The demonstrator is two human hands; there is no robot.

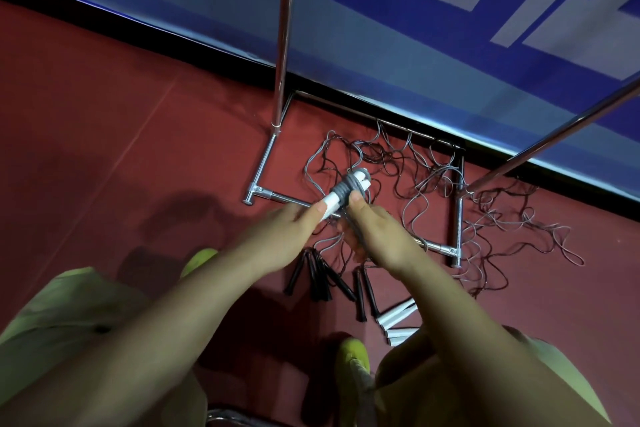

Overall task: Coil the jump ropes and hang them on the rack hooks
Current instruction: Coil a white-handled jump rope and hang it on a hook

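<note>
A pair of white jump-rope handles is held together over the rack base, with grey cord wound around them in tight turns. My left hand grips the near end of the handles. My right hand pinches the wound cord, and loose loops hang under its palm. Tangled grey and dark ropes lie on the red floor inside and right of the base. Black handles and white handles lie near my feet.
The chrome rack has one upright at centre, a slanted bar at right, and a square floor frame. A blue banner wall stands behind. My yellow-green shoes and a chrome tube sit at the bottom.
</note>
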